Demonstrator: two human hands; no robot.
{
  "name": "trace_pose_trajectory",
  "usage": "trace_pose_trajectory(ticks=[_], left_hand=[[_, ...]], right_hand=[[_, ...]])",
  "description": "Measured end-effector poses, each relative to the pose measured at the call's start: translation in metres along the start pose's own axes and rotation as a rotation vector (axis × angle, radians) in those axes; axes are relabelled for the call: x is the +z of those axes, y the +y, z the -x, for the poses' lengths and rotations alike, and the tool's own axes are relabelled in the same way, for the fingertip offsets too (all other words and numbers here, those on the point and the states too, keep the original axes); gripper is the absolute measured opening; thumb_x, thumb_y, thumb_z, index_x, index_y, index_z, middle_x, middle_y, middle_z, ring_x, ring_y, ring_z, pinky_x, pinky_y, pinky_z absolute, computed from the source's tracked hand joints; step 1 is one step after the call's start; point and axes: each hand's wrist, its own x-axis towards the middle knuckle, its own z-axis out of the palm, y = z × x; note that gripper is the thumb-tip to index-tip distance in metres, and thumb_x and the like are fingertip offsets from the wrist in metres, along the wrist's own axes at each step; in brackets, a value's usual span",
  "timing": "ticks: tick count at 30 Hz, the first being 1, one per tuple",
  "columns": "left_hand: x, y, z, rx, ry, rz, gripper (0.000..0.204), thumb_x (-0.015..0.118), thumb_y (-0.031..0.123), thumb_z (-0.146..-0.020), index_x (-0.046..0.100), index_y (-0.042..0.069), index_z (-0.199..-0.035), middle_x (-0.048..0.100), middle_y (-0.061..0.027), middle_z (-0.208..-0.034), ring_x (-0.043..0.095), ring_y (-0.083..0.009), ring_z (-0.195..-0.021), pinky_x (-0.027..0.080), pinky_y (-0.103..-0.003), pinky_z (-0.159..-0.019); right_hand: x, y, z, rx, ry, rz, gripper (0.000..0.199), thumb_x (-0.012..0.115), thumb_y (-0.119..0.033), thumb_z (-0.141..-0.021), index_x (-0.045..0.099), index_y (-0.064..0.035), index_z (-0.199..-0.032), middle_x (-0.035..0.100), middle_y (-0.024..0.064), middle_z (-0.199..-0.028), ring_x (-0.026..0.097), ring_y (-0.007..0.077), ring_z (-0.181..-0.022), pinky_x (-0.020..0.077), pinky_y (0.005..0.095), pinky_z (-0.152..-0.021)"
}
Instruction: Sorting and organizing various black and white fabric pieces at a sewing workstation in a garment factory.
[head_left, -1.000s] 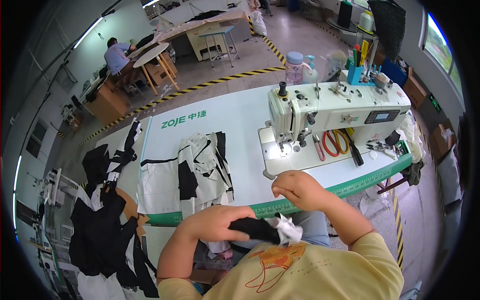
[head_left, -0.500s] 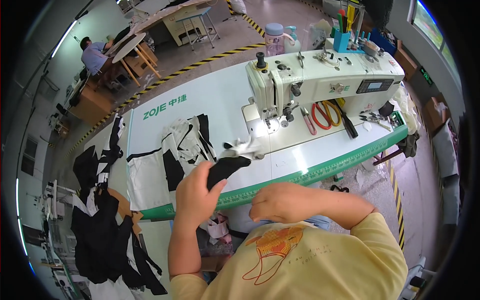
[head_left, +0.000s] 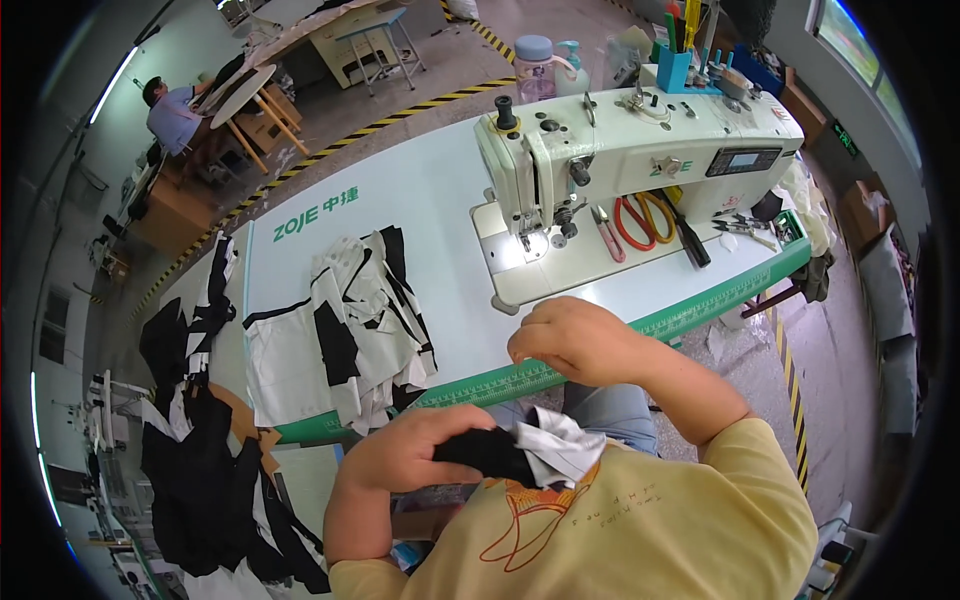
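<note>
My left hand (head_left: 425, 447) is closed around a piece of black and white fabric (head_left: 565, 446), which lies across in front of my shirt, below the table's front edge. Curled downward, my right hand (head_left: 565, 338) hovers over the green front edge, close to the sewing machine (head_left: 640, 140); whatever its fingertips may pinch is hidden. The machine's lamp lights the needle plate (head_left: 533, 246), with no cloth under the needle. To the left on the white tabletop (head_left: 440, 190) lies a loose heap of black and white cut fabric (head_left: 365, 320).
Red-handled and yellow-handled scissors (head_left: 640, 220), pink-handled snips (head_left: 608, 235) and a black-handled screwdriver (head_left: 690, 240) lie under the machine arm. Behind it stands a bottle (head_left: 534, 70). More dark garments (head_left: 205, 480) hang at the left. A person (head_left: 178, 120) sits far left.
My left hand has drawn the black and white fabric off the tabletop, down toward my body. My right hand has moved up and forward to the table's front edge.
</note>
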Motion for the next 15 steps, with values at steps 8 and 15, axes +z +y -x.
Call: trace_pose_trajectory(ticks=[8, 15], left_hand=[[-0.001, 0.0, -0.009, -0.109, 0.775, -0.217, 0.041, 0.07, 0.018, -0.077, 0.053, 0.001, -0.11, 0.061, -0.0129, -0.089, 0.062, -0.0221, -0.078, 0.048, -0.035, -0.069], [0.012, -0.007, -0.016, -0.511, 0.318, -0.874, 0.037, 0.067, 0.024, -0.079, 0.054, 0.005, -0.107, 0.063, -0.0147, -0.096, 0.059, -0.0359, -0.087, 0.047, -0.042, -0.068]], right_hand=[[0.021, -0.016, 0.006, -0.099, -0.117, -0.041, 0.017, 0.057, -0.006, -0.072, 0.06, -0.0063, -0.088, 0.061, 0.0102, -0.083, 0.058, 0.031, -0.083, 0.0446, 0.0411, -0.073], [0.011, -0.032, -0.003, -0.146, -0.024, -0.032, 0.013, 0.061, -0.008, -0.072, 0.06, -0.0086, -0.085, 0.059, 0.0067, -0.079, 0.057, 0.0272, -0.079, 0.0447, 0.0393, -0.074]])
